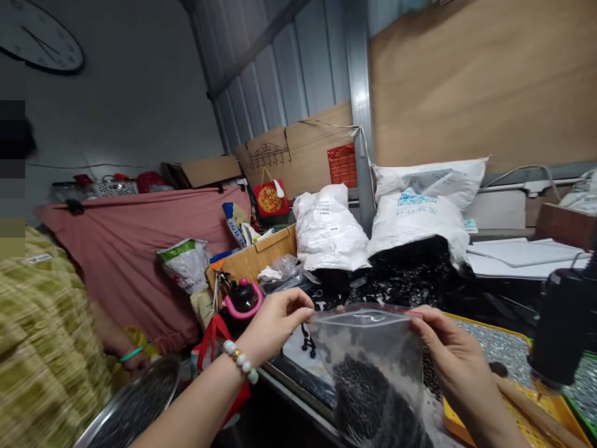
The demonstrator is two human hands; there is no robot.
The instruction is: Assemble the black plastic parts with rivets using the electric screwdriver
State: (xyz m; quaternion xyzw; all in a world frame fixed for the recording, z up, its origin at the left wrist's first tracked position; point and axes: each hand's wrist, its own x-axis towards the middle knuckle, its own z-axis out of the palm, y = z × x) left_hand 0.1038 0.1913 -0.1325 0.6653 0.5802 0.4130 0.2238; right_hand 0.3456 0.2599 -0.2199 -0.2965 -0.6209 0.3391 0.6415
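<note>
Left hand (275, 323) and right hand (450, 351) each pinch a top corner of the clear zip bag (373, 373), holding it upright over the cluttered bench (298, 373); dark small parts fill its bottom. White sacks (331, 230) lean against the corrugated wall behind.

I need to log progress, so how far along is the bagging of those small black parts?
Done: the clear zip bag already holds a heap of small dark parts at its bottom. In hand: the left hand and right hand pinch its top corners at the red seal strip. Left: whether the seal is closed cannot be told; the yellow tray is nearby.
</note>
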